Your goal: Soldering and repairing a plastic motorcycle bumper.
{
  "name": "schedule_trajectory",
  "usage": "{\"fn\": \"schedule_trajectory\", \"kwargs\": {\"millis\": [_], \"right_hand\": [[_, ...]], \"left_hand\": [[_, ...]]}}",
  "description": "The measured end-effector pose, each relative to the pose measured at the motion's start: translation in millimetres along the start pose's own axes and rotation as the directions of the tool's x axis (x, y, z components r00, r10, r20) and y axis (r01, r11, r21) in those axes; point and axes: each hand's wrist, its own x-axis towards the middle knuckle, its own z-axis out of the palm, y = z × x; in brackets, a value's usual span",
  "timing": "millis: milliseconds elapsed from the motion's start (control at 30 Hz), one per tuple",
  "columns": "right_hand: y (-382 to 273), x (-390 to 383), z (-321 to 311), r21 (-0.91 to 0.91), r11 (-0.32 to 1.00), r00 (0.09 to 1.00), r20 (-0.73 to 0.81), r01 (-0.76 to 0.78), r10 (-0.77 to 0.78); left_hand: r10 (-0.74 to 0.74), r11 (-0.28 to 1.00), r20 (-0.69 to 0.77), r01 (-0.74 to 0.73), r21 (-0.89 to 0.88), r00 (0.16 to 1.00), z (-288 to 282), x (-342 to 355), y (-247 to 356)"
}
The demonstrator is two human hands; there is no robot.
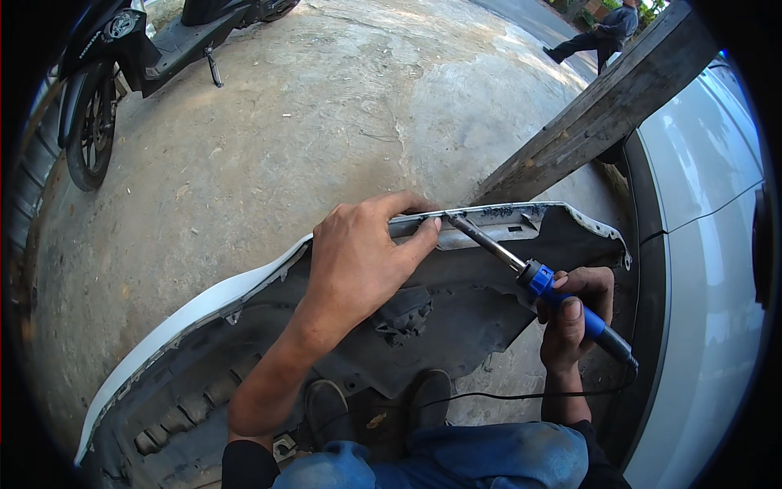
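A car bumper, white on its outer edge and dark grey inside, lies across the picture in front of my knees. My left hand pinches its upper rim between thumb and fingers. In my right hand is a blue soldering iron, its metal shaft slanting up and left. The iron's tip meets the bumper's rim just right of my left thumb. Dark, rough marks run along the rim there. From the handle's end a black cord trails left past my legs.
A wooden post rises behind the bumper's right end. Close on the right stands a pale car. A black scooter is parked at the far left on the concrete floor. Another person is at the far right.
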Motion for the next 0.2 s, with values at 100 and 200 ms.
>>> {"fn": "schedule_trajectory", "kwargs": {"millis": [100,200], "right_hand": [[1.5,0.0,-1.3,0.002,1.0,1.0,0.011,0.021,-0.021],[5.5,-1.6,-3.6,-0.012,0.998,0.997,0.045,0.065,-0.065]], "left_hand": [[0.017,1.0,-0.007,-0.017,0.007,1.0,0.4,0.4,-0.1],[-0.017,1.0,0.032,0.018,-0.022,0.999,-2.7,1.2,3.8]]}}
